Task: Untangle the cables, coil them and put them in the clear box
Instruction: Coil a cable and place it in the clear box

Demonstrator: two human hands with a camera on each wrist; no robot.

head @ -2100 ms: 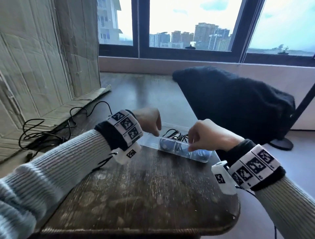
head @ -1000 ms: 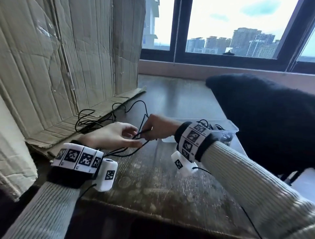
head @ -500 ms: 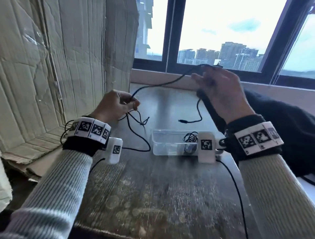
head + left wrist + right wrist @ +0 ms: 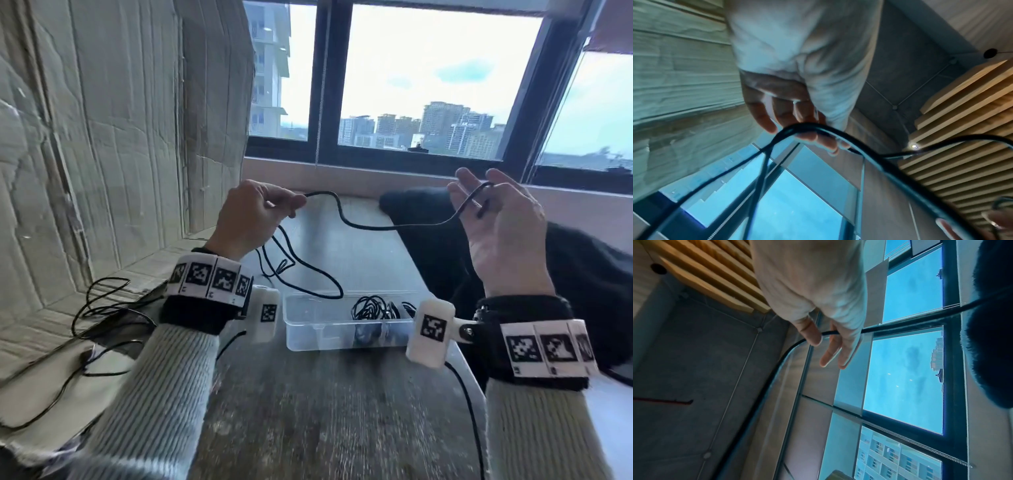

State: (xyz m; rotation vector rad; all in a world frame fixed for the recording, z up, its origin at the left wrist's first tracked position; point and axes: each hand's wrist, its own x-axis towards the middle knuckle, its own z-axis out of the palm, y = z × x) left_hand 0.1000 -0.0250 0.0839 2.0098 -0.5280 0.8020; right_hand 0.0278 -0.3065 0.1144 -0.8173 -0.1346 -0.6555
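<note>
Head view is showing both hands raised above the wooden table [image 4: 318,411], with a black cable [image 4: 376,226] sagging between them. The left hand [image 4: 248,219] is curling its fingers round the cable, pinching it between thumb and fingertips, and the rest of the cable is hanging below that hand in loose loops that are reaching down to the far rim of the clear box [image 4: 329,334]. The right hand [image 4: 503,222] is turned palm toward the camera with fingers mostly straight; the cable is bending over the fingers near their tips, its short end dangling against the palm. In the right wrist view the cable is running between the thumb and the fingers [image 4: 831,352], though how tightly they are holding it cannot be told. The clear box is sitting on the table between the two wrists, with a coiled black cable bundle [image 4: 375,308] lying inside it. More loose black cables [image 4: 102,308] are lying on the flattened cardboard [image 4: 113,120] at the left. A dark garment [image 4: 582,274] is lying to the right of the table.
</note>
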